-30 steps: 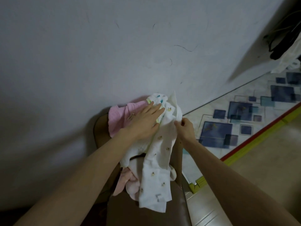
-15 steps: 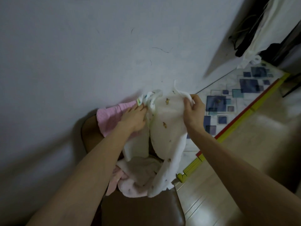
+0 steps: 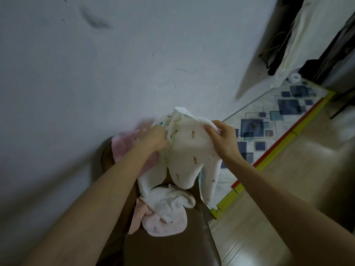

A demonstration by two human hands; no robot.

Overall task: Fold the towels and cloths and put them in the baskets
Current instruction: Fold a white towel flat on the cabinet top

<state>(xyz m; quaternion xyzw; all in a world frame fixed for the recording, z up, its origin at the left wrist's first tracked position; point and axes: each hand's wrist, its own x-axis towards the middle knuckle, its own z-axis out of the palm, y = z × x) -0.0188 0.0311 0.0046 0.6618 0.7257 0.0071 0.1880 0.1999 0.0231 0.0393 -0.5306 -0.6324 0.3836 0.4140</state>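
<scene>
Grey wall (image 3: 96, 73), matte and marked with thin dark scratches, fills the view from nine to one o'clock and stands close behind the work, closing off room on that side; pale glossy plank floor (image 3: 288, 179) lies open at three to five o'clock; a mat (image 3: 269, 127) printed with blue squares on a light ground, edged by a red and yellow strip (image 3: 265, 162), runs along the wall foot toward two o'clock, with dark cables and a pale hanging sheet, both blurred, at its far end; brown seat (image 3: 169, 244), smooth and leather-like with a rounded right edge, occupies six o'clock and carries the cloths, its near part bare; white printed cloth (image 3: 188, 148), soft, thin and dotted with small brownish motifs, is held up at centre above the seat, its lower folds drooping toward the pile; pink towel (image 3: 124, 146), fluffy and blurred, lies at the seat's far end against the wall at nine o'clock of the cloth; a crumpled pale pink cloth (image 3: 165, 215), terry-textured with a rounded hem, lies on the seat directly beneath; left hand (image 3: 153, 139) grips the bunched upper left edge of the printed cloth, fingers curled in; right hand (image 3: 222, 137) pinches its upper right edge between thumb and fingers; the two hands stand apart with the cloth spread between them.
</scene>
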